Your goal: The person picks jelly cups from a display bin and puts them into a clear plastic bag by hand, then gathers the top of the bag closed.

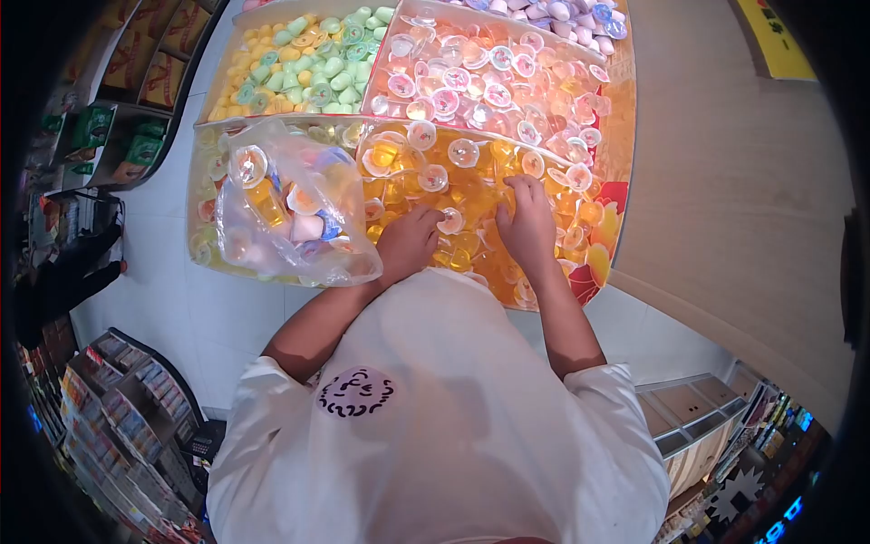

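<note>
My left hand (410, 243) reaches into a bin of orange jelly cups (464, 245), its fingers closed at the edge of one jelly cup (450, 220) with a clear round lid. My right hand (529, 228) is over the right side of the same bin, its thumb and forefinger apart and nothing visible between them. Left of my left hand lies a clear plastic bag (340, 258) holding several jelly cups in orange, pink and purple. The bag rests over the neighbouring bin and its mouth looks loose. Part of my left fingers is hidden behind the hand.
Beyond are bins of yellow and green jelly cups (304, 68), pink jelly cups (489, 77) and purple ones (580, 23), split by low dividers. A tan panel (716, 181) stands at the right. Stocked shelves (136, 399) and a person's dark sleeve (82, 249) are at the left.
</note>
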`<action>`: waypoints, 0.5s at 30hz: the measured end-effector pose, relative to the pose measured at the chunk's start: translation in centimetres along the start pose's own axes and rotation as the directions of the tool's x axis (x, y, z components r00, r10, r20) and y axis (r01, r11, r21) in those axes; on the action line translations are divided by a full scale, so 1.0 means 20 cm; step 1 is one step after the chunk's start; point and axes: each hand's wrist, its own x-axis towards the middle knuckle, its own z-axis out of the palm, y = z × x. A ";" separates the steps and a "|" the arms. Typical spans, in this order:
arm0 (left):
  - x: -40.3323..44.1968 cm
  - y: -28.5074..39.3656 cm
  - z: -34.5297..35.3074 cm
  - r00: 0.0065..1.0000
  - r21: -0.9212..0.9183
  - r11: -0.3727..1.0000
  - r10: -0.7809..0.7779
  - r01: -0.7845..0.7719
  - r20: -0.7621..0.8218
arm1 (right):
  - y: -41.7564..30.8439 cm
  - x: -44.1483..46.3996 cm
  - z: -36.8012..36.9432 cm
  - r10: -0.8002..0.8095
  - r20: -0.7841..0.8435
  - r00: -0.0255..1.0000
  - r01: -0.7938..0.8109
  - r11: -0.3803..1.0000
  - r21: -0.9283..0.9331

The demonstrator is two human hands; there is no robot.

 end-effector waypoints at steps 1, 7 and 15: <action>0.02 0.02 0.00 0.997 -0.011 0.998 -0.062 0.061 -0.035 | -0.03 0.00 0.02 0.004 0.009 1.000 -0.004 1.000 -0.025; 0.06 0.02 -0.01 0.991 0.188 0.975 -0.099 0.114 -0.087 | -0.06 0.02 0.05 0.077 0.084 0.993 -0.071 0.995 -0.068; 0.08 -0.04 -0.05 0.989 0.356 0.928 0.138 -0.107 -0.062 | -0.06 0.09 0.05 0.164 0.126 0.978 -0.153 0.984 -0.088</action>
